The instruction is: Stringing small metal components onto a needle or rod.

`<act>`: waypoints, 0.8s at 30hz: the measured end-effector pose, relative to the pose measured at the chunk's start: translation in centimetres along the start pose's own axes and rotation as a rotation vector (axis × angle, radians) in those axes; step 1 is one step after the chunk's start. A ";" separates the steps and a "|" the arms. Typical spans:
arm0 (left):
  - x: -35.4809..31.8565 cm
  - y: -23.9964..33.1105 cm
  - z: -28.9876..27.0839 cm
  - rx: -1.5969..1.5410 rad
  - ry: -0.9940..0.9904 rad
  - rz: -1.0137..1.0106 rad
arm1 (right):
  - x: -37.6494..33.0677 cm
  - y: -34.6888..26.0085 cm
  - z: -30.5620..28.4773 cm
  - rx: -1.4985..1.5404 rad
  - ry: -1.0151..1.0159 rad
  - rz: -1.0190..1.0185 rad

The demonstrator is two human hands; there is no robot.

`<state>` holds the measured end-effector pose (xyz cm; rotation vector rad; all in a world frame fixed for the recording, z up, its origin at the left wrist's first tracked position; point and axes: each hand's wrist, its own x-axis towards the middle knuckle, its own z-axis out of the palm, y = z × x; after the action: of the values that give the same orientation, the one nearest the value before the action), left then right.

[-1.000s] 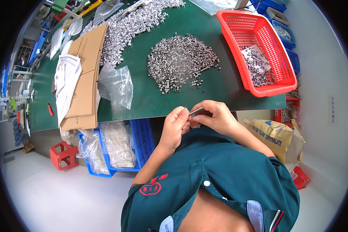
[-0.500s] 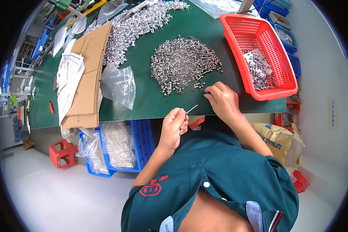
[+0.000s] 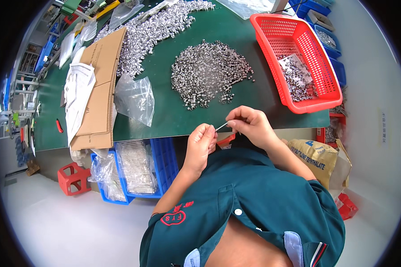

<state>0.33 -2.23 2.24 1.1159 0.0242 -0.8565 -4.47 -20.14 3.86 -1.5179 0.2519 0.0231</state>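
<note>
Just over the table's front edge, my left hand (image 3: pixel 199 146) pinches a thin metal rod (image 3: pixel 221 127) between thumb and fingers. The rod points up and to the right. My right hand (image 3: pixel 254 127) is at its free end, thumb and fingertips closed together. Anything small inside that pinch is hidden by the fingers. Beyond both hands, a heap of small silver metal rings (image 3: pixel 209 73) lies on the green table (image 3: pixel 178 124), with a few stray rings on its near side.
A red perforated basket (image 3: pixel 292 106) with more small metal parts stands at the right. To the left lie a clear plastic bag (image 3: pixel 136 100), a folded cardboard sheet (image 3: pixel 98 98) and a larger spread of silver pieces (image 3: pixel 153 33). Blue crates (image 3: pixel 162 164) sit below the table edge.
My right hand has moved from beside the ring heap toward me and left, to the rod's end. My left hand stays nearly still with the rod.
</note>
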 end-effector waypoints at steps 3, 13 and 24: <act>-0.2 0.1 -0.4 -0.008 -0.026 -0.024 | -0.3 -0.4 0.1 -0.238 0.003 -0.223; 0.0 -0.1 0.0 0.310 0.072 0.287 | -0.3 -0.8 1.4 -0.218 0.116 -0.185; -0.2 -0.3 -0.9 0.041 -0.124 0.000 | -0.3 -2.1 -0.1 -0.556 -0.082 -0.544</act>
<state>0.38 -1.43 1.71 1.0994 -0.0965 -0.9285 -4.45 -20.31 6.01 -2.0902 -0.2630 -0.2986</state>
